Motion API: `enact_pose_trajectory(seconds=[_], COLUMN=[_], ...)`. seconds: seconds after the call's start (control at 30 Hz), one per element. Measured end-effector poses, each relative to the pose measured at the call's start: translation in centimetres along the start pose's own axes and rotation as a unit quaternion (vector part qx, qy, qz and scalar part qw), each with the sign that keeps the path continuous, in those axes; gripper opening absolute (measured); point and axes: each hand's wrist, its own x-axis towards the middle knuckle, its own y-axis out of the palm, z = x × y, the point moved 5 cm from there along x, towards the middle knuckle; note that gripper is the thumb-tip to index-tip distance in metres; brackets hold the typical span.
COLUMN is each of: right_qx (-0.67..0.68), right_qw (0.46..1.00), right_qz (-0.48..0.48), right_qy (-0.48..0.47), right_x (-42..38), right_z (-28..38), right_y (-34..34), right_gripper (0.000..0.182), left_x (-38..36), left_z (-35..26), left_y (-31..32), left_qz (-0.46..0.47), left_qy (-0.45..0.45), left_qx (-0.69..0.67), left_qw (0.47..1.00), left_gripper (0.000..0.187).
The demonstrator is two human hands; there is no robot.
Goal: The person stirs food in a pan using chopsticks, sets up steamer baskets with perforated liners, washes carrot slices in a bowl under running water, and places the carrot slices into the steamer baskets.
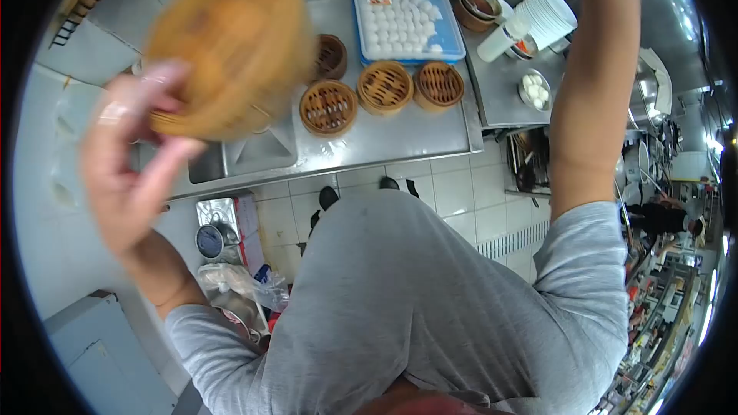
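A round bamboo steamer basket [238, 46], blurred by motion, is raised close to the camera at the upper left. My left hand [138, 146] grips its lower left edge, thumb and fingers around the rim. My right forearm stretches up past the top edge of the view, and the right hand is out of frame. Below the raised basket, on the steel counter [346, 155], stand a slatted bamboo steamer [328, 108], a second one [385, 87] and a third [439, 85] in a row. Another steamer [330, 57] stands behind them, partly hidden by the raised basket.
A blue-edged plastic tray [453, 42] holds many white round pieces. To its right are metal bowls [480, 4], a stack of white plates [547, 15] and a bowl of white balls [534, 91]. A sink [261, 150] lies at left. Another person [661, 219] is far right.
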Motion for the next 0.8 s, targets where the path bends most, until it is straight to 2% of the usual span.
enact_pose_trajectory(seconds=[0.03,0.1,0.17,0.2,0.23,0.33,0.4,0.47,0.5,0.53,0.63,0.7,0.77,0.8], right_qx=[-0.002,-0.065,-0.002,0.040,0.020,-0.003,-0.009,-0.018,-0.030,-0.030,-0.051,-0.047,-0.008,0.008], right_qw=[0.999,0.977,0.972,0.951,0.921,0.906,0.916,0.929,0.914,0.922,0.939,0.925,0.918,0.914], right_qz=[0.033,0.094,0.133,0.145,0.173,0.187,0.174,0.168,0.214,0.189,0.153,0.179,0.200,0.203], right_qy=[0.019,0.182,0.196,0.269,0.348,0.380,0.362,0.329,0.344,0.337,0.305,0.333,0.343,0.352], right_x=[-3.3,-13.4,-22.2,-27.6,-32.1,-43.4,-47.3,-49.4,-50.8,-51.2,-52.5,-53.4,-50.6,-49.1], right_z=[-0.1,-2.7,-4.1,-5.6,-5.8,-6.5,-6.8,-6.8,-6.7,-6.3,-5.9,-6.3,-5.4,-5.7], right_y=[-1.3,0.0,2.4,3.9,5.1,8.3,10.5,12.9,14.5,15.3,15.9,16.1,14.3,13.5], right_gripper=[0.033,0.033,0.032,0.037,0.036,0.034,0.032,0.031,0.027,0.026,0.023,0.025,0.031,0.036], left_x=[-0.6,-1.8,-3.4,-4.0,-4.7,-7.6,-8.7,-9.6,-9.7,-9.8,-11.4,-11.0,-10.2,-9.4], left_z=[0.4,1.6,3.0,3.2,3.7,5.6,6.0,7.1,8.0,8.3,9.3,8.4,7.4,6.5], left_y=[3.7,12.0,20.5,24.1,27.6,36.2,39.0,40.2,40.4,40.6,42.0,41.2,39.8,38.3], left_qz=[0.051,0.102,0.209,0.215,0.221,0.258,0.300,0.271,0.251,0.268,0.269,0.264,0.282,0.255], left_qy=[-0.005,-0.029,-0.108,-0.091,-0.072,-0.094,-0.132,-0.150,-0.156,-0.134,-0.124,-0.111,-0.123,-0.119], left_qx=[-0.048,-0.127,-0.177,-0.189,-0.200,-0.169,-0.118,-0.093,-0.078,-0.047,-0.009,0.028,0.031,0.019], left_qw=[0.998,0.986,0.956,0.954,0.952,0.947,0.937,0.946,0.952,0.953,0.955,0.958,0.951,0.959], left_gripper=[0.054,0.051,0.049,0.049,0.050,0.052,0.051,0.056,0.059,0.061,0.061,0.069,0.076,0.080])
